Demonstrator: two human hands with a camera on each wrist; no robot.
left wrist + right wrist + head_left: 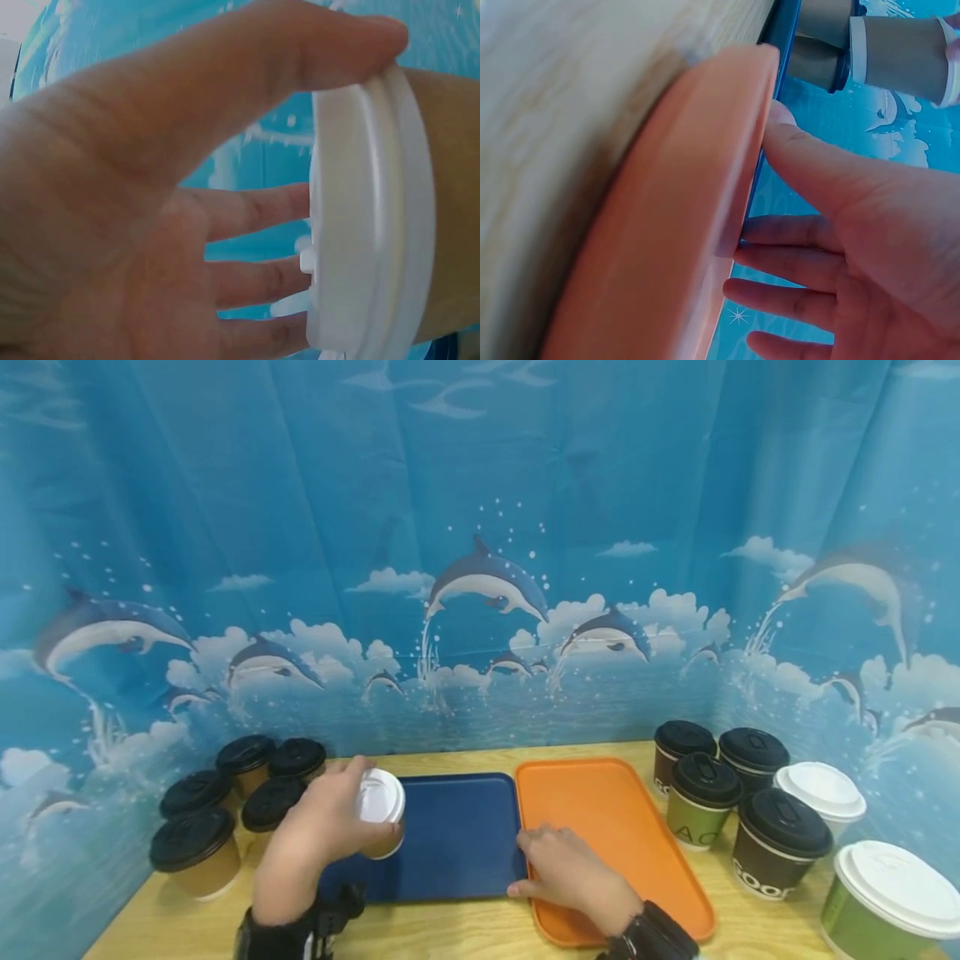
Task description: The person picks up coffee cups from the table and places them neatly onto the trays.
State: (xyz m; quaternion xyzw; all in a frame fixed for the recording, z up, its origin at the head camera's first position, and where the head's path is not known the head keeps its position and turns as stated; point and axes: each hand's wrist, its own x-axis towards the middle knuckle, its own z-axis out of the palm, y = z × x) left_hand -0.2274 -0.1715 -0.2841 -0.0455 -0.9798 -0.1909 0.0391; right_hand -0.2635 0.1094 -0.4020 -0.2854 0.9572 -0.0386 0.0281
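Note:
My left hand (pixel 330 822) grips a brown paper coffee cup (pixel 386 842) by its white lid (pixel 367 217), thumb on one side and fingers on the other. The cup is upright over the left part of the blue tray (pixel 461 835), its base raised off it in the right wrist view. My right hand (pixel 566 864) lies at the seam between the blue tray and the orange tray (pixel 622 827). Its fingers are nearly straight and spread, with the fingertips at the tray rims in the right wrist view.
Several brown cups with black lids (pixel 193 839) stand left of the blue tray. To the right of the orange tray are green and dark cups, some black-lidded (pixel 785 822), some white-lidded (pixel 900 885). A blue dolphin-print curtain (pixel 480 693) hangs behind the wooden table (pixel 442 931).

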